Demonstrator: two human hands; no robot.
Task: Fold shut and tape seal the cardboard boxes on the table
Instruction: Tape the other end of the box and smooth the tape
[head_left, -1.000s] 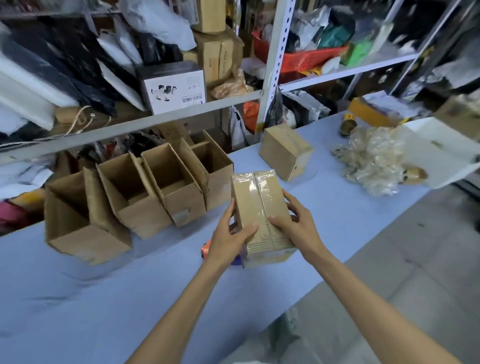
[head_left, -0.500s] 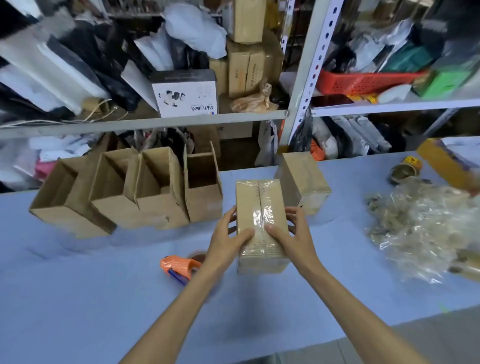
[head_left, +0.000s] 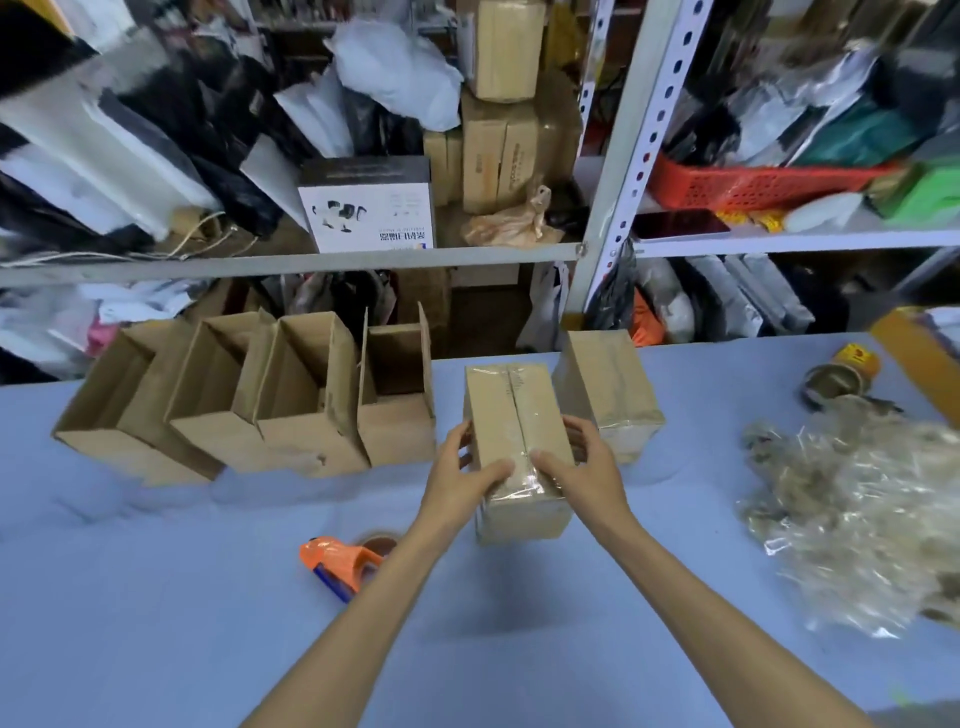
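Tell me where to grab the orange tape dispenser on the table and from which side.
Probably the blue handle, which sticks out of the tape dispenser toward the near edge. Come from above and the near side: the roll end is partly hidden under the left forearm.

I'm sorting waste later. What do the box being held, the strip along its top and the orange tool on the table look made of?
The box: matte brown cardboard, folded flap seam. The tape: clear glossy plastic film; it glints. The tape dispenser: probably hard plastic, smooth orange body, blue handle.
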